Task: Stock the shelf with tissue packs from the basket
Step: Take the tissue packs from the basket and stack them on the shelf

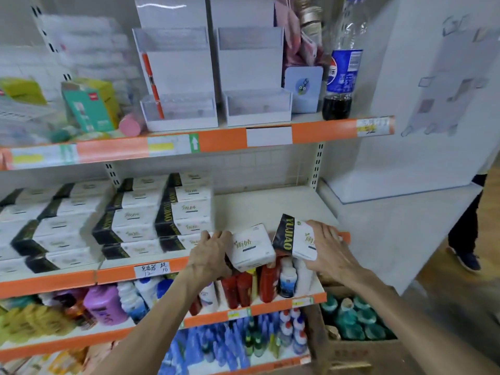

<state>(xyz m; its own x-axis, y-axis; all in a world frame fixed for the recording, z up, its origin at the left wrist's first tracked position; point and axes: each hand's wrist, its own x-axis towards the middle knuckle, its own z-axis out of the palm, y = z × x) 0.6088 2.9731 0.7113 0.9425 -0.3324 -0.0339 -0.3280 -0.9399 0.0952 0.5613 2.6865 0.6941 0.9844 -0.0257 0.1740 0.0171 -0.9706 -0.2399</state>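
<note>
Nearest the lens, two bare forearms are stretched up from the bottom edge of the head view toward the middle shelf [270,204]. The left pack [251,249] is gripped by the left hand [212,253], fingers curled over its left end. It is held roughly level, printed face up, just at the shelf's front lip. The right pack [293,238] is grasped at its right end by the right hand [328,247], fingers wrapped over the top. It is tilted, with its black band toward the other pack. The two are close together; whether they touch cannot be told. Both are judged to be held by their outer ends so that the inner ends are left free to be slid onto the bare right part of the shelf. There they would sit beside the stacks [186,209] set with black bands to the left, an order likely to be matched. No basket is seen.

Counted: two hands and two packs in hand, one each. The stacks are blurred. About three columns across are made out in front, the nearest some five or six high, and no exact total can be given. On the shelf above, two white display boxes [178,112] and one cola bottle [341,77] are stood. Below, three or four red bottles [243,288] are lined up. At the right edge, one leg [465,234] of another person is seen.
</note>
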